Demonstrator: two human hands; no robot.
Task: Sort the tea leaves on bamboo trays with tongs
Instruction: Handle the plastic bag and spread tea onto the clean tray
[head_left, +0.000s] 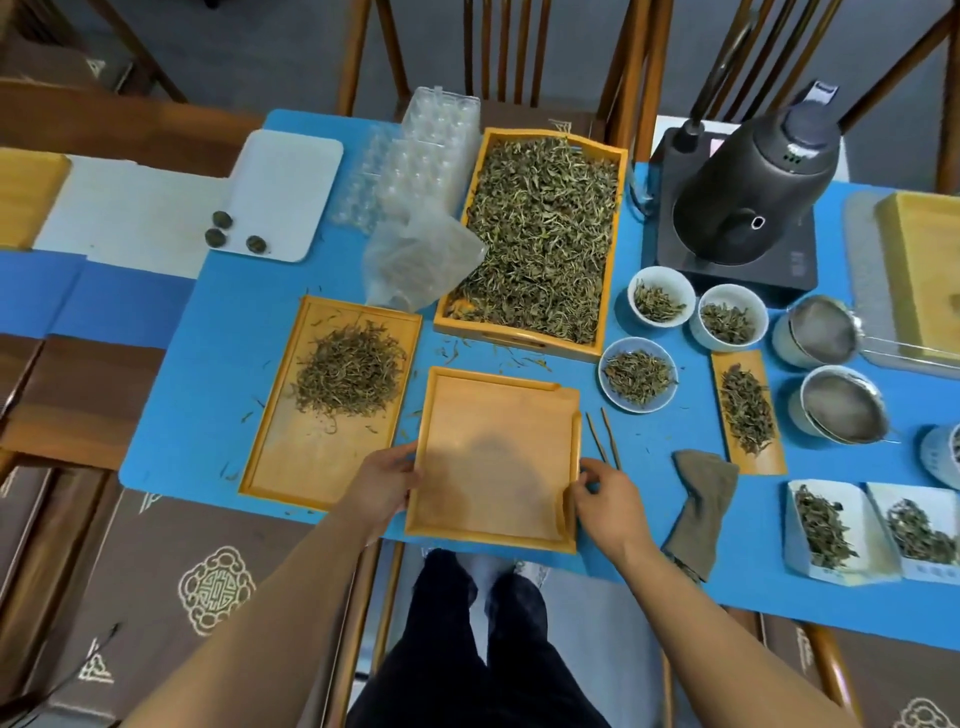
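An empty bamboo tray (496, 415) lies at the table's front edge, right before me. My left hand (382, 483) grips its left rim and my right hand (605, 501) grips its right rim. Thin bamboo tongs (605, 434) lie on the blue mat just right of this tray, beside my right hand. A second bamboo tray (291, 457) to the left carries a heap of tea leaves (350, 369). Behind, a deep bamboo tray (519, 340) is full of loose tea leaves (540, 234).
Three white bowls of leaves (638, 374) stand right of the big tray, with a small bamboo scoop (748, 410), two strainers (841, 405), a grey cloth (701, 504) and paper boats of leaves (826, 530). A dark kettle (753, 192) stands at the back right; plastic moulds and a bag (415, 254) at the back.
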